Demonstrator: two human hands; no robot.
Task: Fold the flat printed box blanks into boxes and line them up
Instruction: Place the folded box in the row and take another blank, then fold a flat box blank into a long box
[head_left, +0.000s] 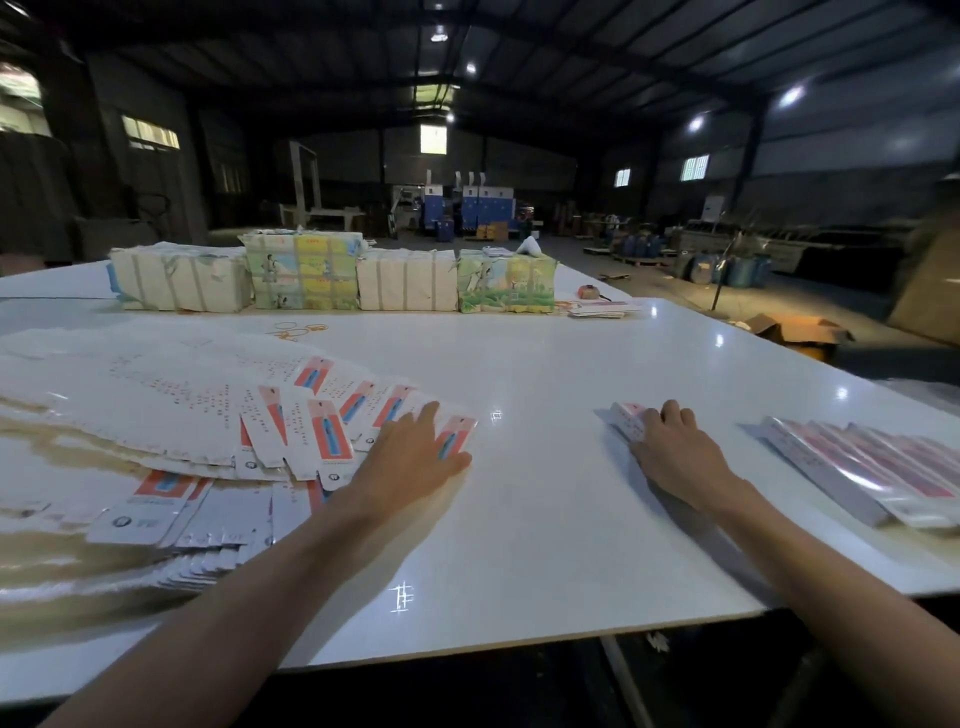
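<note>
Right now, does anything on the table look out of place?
Only the flat blanks under the left hand: they sprawl in a loose, overlapping fan. The folded boxes at right lie in a neat row.

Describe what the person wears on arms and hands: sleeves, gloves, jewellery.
Both the left hand and the right hand are bare: no gloves, no rings that show. The forearms are uncovered right to the frame's lower edge, with no sleeve, watch or wristband in view.
</note>
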